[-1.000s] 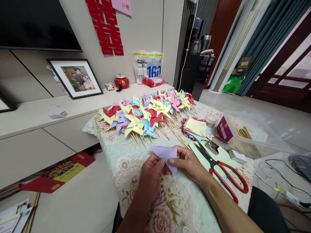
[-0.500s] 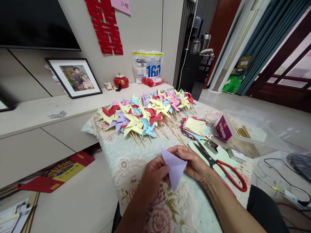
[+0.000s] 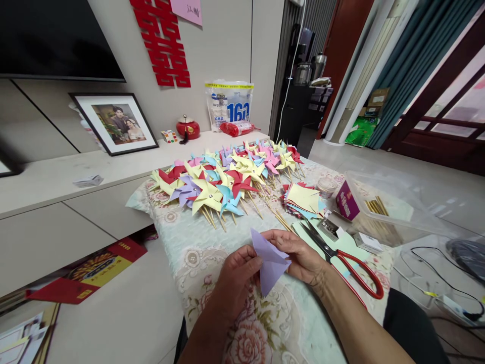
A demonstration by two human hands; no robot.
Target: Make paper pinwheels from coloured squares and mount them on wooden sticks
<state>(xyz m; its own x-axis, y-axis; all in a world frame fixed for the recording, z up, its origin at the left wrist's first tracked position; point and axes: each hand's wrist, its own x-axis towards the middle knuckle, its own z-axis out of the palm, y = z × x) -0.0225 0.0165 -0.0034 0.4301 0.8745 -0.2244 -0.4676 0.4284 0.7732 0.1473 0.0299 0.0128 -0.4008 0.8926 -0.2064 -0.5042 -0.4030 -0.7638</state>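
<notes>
Purple paper was held between two hands, above a flowered cloth.
The left hand pinched the paper at its left edge, with the thumb in front; the right hand was gripping the right side, some of its fingers hidden. The paper was creased, not flat. Ahead of the left hand, well apart from it, were many pinwheels on sticks. Ahead of the right hand lay a stack of squares; to its right, near the forearm, lay scissors with blades a little apart.
</notes>
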